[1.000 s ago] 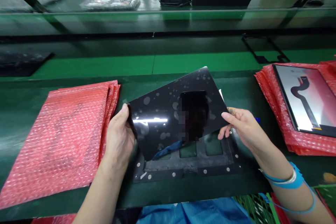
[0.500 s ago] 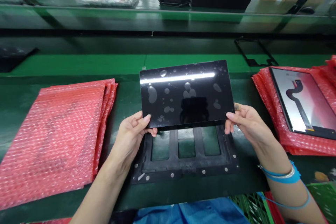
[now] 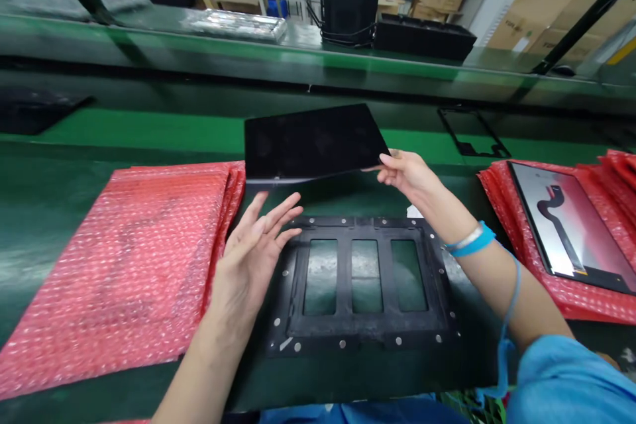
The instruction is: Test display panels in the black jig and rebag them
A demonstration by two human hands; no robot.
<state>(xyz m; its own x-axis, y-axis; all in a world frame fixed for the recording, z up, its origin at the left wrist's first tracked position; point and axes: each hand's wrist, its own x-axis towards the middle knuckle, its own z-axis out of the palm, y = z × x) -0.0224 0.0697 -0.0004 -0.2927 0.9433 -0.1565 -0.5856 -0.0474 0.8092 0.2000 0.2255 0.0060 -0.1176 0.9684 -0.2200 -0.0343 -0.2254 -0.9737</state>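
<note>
A black, glossy display panel [image 3: 311, 142] is held up in the air by its right corner, tilted, above the far part of the bench. My right hand [image 3: 405, 172] pinches that corner between thumb and fingers. Apart from the panel, just below its left end, my left hand [image 3: 261, 238] is open with its fingers spread and nothing in it. On the green bench under the panel lies a black frame fixture [image 3: 344, 278] with three rectangular openings and several round silver studs along its border.
Red bubble-wrap bags [image 3: 134, 252] are stacked at the left. At the right, another display panel [image 3: 571, 225] with a ribbon cable rests on more red bubble-wrap bags [image 3: 536, 285]. Behind lie a thin black frame [image 3: 470, 149] and a raised glass shelf [image 3: 318, 59].
The panel has moved up, away and left, out of my left hand, which has opened. My right hand keeps hold of its corner. The fixture is now fully uncovered.
</note>
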